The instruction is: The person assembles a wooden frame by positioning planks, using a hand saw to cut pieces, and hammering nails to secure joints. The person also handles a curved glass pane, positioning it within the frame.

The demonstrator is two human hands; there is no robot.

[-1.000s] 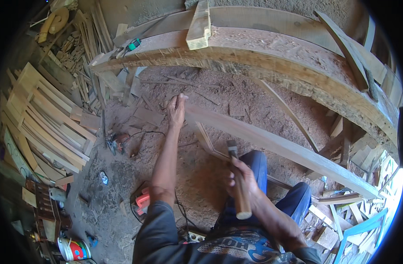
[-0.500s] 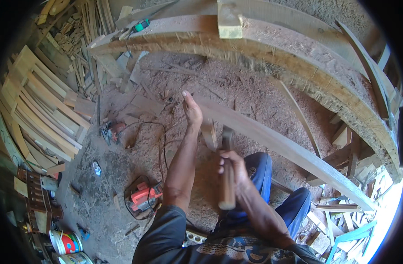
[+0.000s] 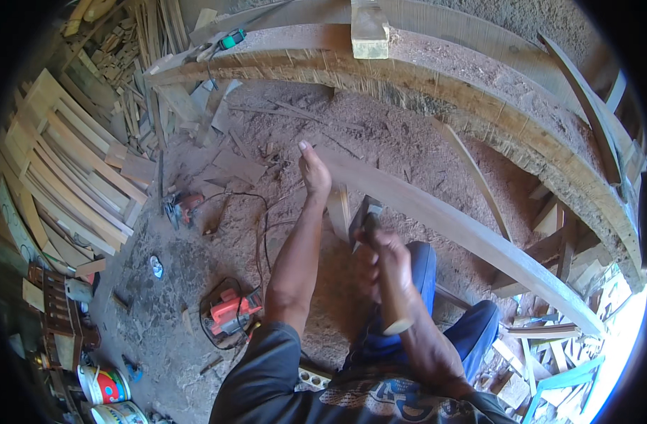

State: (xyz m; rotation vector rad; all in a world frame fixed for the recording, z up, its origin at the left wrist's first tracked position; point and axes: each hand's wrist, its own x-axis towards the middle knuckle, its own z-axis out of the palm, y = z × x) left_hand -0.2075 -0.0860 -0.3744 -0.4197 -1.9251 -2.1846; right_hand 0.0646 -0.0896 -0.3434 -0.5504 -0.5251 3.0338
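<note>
A long, slightly curved timber (image 3: 436, 215) runs from the middle of the view down to the lower right. My left hand (image 3: 316, 173) grips its near-left end, thumb up, with the fingers mostly hidden behind the wood. In my right hand (image 3: 385, 258) is a hammer with a thick wooden handle (image 3: 397, 314) and a dark metal head (image 3: 366, 215). The head is just below the timber, a little blurred; whether they touch I cannot tell. Beside it, under the timber, a short pale wood piece (image 3: 339, 212) stands upright.
A large curved wooden beam (image 3: 436, 81) arches across the far side, with a green-bodied tool (image 3: 231, 39) on it. A red power tool (image 3: 231, 311) with its cord lies at left on the dusty floor. Slatted wooden frames (image 3: 76, 162) lean farther left; offcuts (image 3: 514, 389) lie lower right.
My right hand has turned the hammer: its handle end has swung right and slightly up, and more of the head shows. My left hand still holds the timber's end.
</note>
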